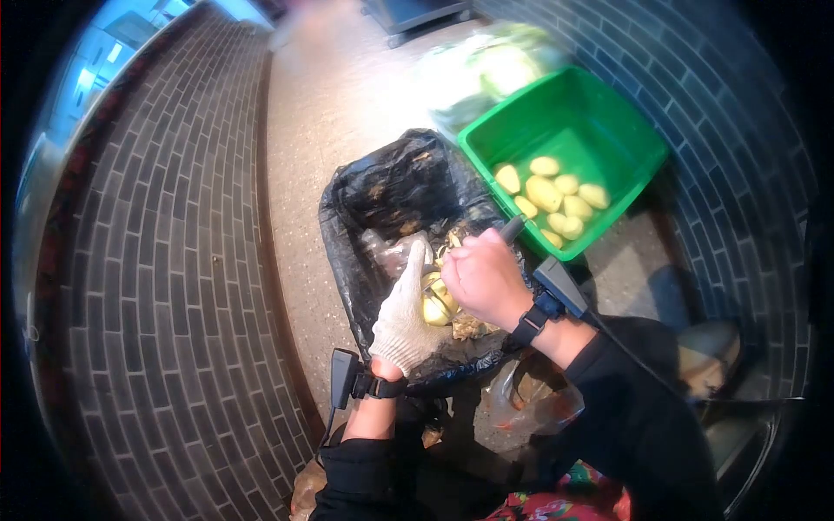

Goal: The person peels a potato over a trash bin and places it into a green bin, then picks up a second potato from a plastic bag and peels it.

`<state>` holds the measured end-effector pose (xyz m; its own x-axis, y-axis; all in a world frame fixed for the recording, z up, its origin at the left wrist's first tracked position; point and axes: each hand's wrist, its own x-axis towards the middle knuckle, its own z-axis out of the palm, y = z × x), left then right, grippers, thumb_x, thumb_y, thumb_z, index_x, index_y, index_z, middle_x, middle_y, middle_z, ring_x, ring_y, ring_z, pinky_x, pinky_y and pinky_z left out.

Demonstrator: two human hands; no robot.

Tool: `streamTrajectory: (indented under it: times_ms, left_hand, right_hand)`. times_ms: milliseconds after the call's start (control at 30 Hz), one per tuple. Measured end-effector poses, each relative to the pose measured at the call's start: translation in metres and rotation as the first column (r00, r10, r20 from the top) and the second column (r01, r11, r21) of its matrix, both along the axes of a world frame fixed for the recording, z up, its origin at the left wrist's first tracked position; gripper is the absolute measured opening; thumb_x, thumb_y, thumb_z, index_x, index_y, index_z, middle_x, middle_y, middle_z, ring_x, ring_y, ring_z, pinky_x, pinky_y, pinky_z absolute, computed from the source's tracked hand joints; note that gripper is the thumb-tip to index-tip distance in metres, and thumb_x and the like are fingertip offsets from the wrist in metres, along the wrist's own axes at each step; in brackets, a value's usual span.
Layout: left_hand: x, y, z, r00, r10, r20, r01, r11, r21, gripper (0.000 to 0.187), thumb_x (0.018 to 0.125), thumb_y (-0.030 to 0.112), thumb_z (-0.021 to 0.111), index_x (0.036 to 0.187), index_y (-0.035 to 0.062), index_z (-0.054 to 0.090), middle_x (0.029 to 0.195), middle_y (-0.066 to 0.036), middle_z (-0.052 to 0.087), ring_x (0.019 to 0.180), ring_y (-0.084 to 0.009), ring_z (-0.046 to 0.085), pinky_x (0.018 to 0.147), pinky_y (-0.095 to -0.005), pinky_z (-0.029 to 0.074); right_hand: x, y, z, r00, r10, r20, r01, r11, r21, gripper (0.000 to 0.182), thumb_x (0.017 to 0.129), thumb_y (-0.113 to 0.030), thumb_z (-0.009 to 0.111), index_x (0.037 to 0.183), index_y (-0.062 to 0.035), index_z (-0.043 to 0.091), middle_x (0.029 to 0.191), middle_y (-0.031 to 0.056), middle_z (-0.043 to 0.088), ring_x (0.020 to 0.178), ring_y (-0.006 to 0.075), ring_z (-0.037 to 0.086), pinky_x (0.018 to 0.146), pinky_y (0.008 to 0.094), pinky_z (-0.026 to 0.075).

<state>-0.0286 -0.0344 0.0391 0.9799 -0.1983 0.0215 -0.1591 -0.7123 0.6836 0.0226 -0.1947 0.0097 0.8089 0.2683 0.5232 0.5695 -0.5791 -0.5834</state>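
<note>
Two hands grip: left (pixel 401 323) a potato (pixel 434 304), right (pixel 486 276) a peeler (pixel 511 229); peeled potatoes (pixel 556 198) fill the green tub (pixel 530 113).

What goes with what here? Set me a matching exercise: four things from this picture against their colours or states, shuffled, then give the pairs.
Things:
1. left hand
2. right hand
3. rectangular plastic tub
4. crumpled plastic bin bag

States:
A. green, holds peeled yellow potatoes
B. bare, gripping a dark-handled peeler
C. black, scraps of peel inside
D. in a white knitted glove, holding a half-peeled potato

Pairs: 1-D, 2-B, 3-A, 4-C
</note>
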Motion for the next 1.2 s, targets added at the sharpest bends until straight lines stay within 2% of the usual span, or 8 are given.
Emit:
streamTrajectory:
  times_ms: [167, 500, 600, 667, 800, 967, 1067, 1200]
  left_hand:
    - [0.000, 0.000, -0.005, 0.997, 0.001, -0.078, -0.001, 1.000, 0.000, 0.100, 0.069, 0.007, 0.079, 0.154, 0.0076, 0.027, 0.140, -0.022, 0.052, 0.121, -0.0398, 0.056, 0.099, -0.0418, 0.049]
    - [-0.001, -0.001, -0.005, 0.998, -0.020, -0.052, 0.021, 1.000, 0.011, 0.103, 0.068, 0.008, 0.081, 0.154, 0.0070, 0.025, 0.138, -0.023, 0.053, 0.123, -0.0404, 0.055, 0.100, -0.0420, 0.047]
    - [-0.003, -0.006, 0.009, 0.985, -0.010, -0.170, 0.018, 0.999, 0.046, 0.107, 0.065, 0.007, 0.081, 0.155, 0.0055, 0.023, 0.138, -0.023, 0.053, 0.123, -0.0400, 0.055, 0.101, -0.0411, 0.047]
    - [-0.007, -0.009, 0.017, 0.990, -0.141, 0.005, 0.141, 0.985, -0.098, 0.109, 0.064, 0.006, 0.081, 0.155, 0.0060, 0.021, 0.137, -0.021, 0.054, 0.122, -0.0393, 0.056, 0.101, -0.0411, 0.047]
    - [-0.005, -0.002, 0.012, 0.998, -0.036, -0.045, 0.036, 0.999, -0.008, 0.110, 0.063, 0.004, 0.081, 0.156, 0.0084, 0.022, 0.133, -0.021, 0.057, 0.120, -0.0382, 0.057, 0.101, -0.0410, 0.048]
    - [0.001, 0.003, 0.003, 0.999, 0.011, -0.039, -0.012, 1.000, -0.004, 0.112, 0.062, 0.002, 0.078, 0.156, 0.0105, 0.020, 0.127, -0.023, 0.060, 0.117, -0.0387, 0.059, 0.099, -0.0389, 0.049]
    - [-0.001, 0.000, 0.003, 0.988, 0.065, -0.138, -0.058, 0.997, 0.049, 0.111, 0.062, 0.001, 0.077, 0.156, 0.0109, 0.020, 0.122, -0.022, 0.063, 0.112, -0.0385, 0.062, 0.096, -0.0393, 0.051]
    - [-0.002, 0.004, -0.004, 0.992, 0.036, -0.122, -0.041, 0.999, -0.034, 0.104, 0.067, 0.007, 0.080, 0.155, 0.0091, 0.025, 0.135, -0.022, 0.055, 0.116, -0.0389, 0.059, 0.095, -0.0425, 0.050]
  right_hand:
    - [0.000, 0.000, -0.009, 0.994, 0.005, 0.106, -0.006, 1.000, 0.005, 0.032, 0.088, -0.013, 0.057, 0.057, -0.0069, 0.058, 0.061, 0.0072, 0.059, 0.068, 0.0249, 0.057, 0.073, 0.0407, 0.041]
    - [0.011, -0.002, -0.025, 0.985, -0.089, 0.150, 0.089, 0.996, 0.002, 0.032, 0.085, -0.013, 0.059, 0.054, -0.0086, 0.058, 0.061, 0.0052, 0.061, 0.066, 0.0238, 0.058, 0.072, 0.0400, 0.042]
    - [0.020, -0.011, -0.034, 0.967, -0.138, 0.213, 0.169, 0.976, -0.135, 0.034, 0.085, -0.015, 0.060, 0.051, -0.0092, 0.058, 0.060, 0.0047, 0.062, 0.066, 0.0232, 0.058, 0.071, 0.0407, 0.042]
    - [0.027, -0.022, -0.045, 0.952, -0.262, 0.160, 0.300, 0.903, -0.308, 0.035, 0.084, -0.015, 0.060, 0.050, -0.0097, 0.058, 0.059, 0.0044, 0.061, 0.066, 0.0231, 0.058, 0.071, 0.0416, 0.042]
    - [0.021, -0.020, -0.016, 0.957, -0.212, 0.196, 0.254, 0.942, -0.222, 0.034, 0.084, -0.015, 0.059, 0.051, -0.0104, 0.060, 0.058, 0.0073, 0.063, 0.067, 0.0249, 0.060, 0.072, 0.0420, 0.042]
    - [0.003, -0.007, 0.007, 0.999, -0.022, -0.030, 0.021, 0.999, -0.041, 0.036, 0.091, -0.017, 0.054, 0.057, -0.0066, 0.062, 0.061, 0.0101, 0.063, 0.067, 0.0284, 0.060, 0.073, 0.0430, 0.043]
    - [-0.001, 0.004, 0.000, 0.999, -0.009, -0.033, 0.009, 1.000, -0.015, 0.036, 0.090, -0.017, 0.054, 0.057, -0.0066, 0.062, 0.062, 0.0106, 0.064, 0.067, 0.0282, 0.060, 0.074, 0.0427, 0.043]
    - [0.001, 0.003, -0.005, 1.000, -0.006, 0.024, 0.006, 1.000, -0.004, 0.033, 0.089, -0.013, 0.055, 0.057, -0.0060, 0.058, 0.061, 0.0100, 0.060, 0.065, 0.0290, 0.056, 0.070, 0.0409, 0.041]
